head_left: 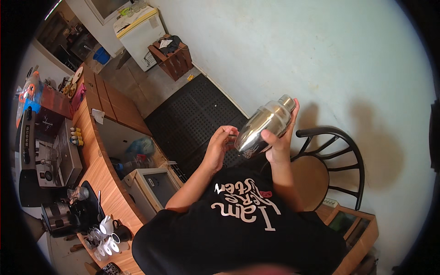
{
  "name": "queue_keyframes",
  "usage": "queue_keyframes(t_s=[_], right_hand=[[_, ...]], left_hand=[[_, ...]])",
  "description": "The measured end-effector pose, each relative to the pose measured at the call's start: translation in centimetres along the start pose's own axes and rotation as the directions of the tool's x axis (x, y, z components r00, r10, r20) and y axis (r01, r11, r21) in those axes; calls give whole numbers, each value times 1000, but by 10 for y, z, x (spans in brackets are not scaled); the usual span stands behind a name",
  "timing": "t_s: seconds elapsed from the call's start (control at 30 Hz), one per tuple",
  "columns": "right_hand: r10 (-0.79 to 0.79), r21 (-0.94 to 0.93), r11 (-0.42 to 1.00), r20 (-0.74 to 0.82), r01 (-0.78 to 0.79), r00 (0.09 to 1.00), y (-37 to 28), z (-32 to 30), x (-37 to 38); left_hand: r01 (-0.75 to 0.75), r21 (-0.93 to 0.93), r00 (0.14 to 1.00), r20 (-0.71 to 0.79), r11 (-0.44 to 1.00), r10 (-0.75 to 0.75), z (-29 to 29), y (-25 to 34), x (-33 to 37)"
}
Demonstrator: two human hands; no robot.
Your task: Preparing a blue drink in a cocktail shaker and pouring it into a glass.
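A shiny metal cocktail shaker (267, 123) is held tilted in front of my chest. Its narrow cap points up and to the right, its wide base down and to the left. Around its right side my right hand (280, 145) is closed, thumb across the front of the body and fingers behind it up to the cap. Beside the base is my left hand (220, 145), fingers loosely bent and partly apart, with nothing seen in it. Whether its fingertips touch the shaker cannot be made out.
On the left a wooden counter (98, 137) carries an espresso machine (57, 153), a grinder (59, 217) and white cups (106, 224). A black rubber mat (195, 114) covers the floor ahead. To the right stands a round-seated chair (311, 176) by the pale wall (293, 50).
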State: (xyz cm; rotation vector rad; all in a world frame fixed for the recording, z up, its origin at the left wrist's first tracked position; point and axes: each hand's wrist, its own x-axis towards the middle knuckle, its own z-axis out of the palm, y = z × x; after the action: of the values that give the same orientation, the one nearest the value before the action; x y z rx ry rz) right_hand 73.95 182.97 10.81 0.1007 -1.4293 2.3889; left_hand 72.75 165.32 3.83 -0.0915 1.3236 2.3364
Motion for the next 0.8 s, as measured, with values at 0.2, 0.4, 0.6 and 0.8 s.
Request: queue_keyframes(t_s=[0.2, 0.4, 0.6, 0.8], right_hand=[[-116, -209, 970, 53, 125, 992, -2, -2, 1], [-241, -457, 853, 83, 252, 967, 14, -13, 1], [-72, -104, 992, -54, 66, 996, 10, -8, 3], [46, -10, 999, -55, -46, 997, 6, 1, -1]], left_hand=[[-15, 13, 1000, 0, 1000, 15, -1, -2, 0], [-26, -5, 1000, 7, 1000, 26, -2, 3, -2], [-35, -14, 999, 2, 999, 35, -4, 3, 0], [-32, -26, 999, -7, 999, 32, -2, 6, -1]])
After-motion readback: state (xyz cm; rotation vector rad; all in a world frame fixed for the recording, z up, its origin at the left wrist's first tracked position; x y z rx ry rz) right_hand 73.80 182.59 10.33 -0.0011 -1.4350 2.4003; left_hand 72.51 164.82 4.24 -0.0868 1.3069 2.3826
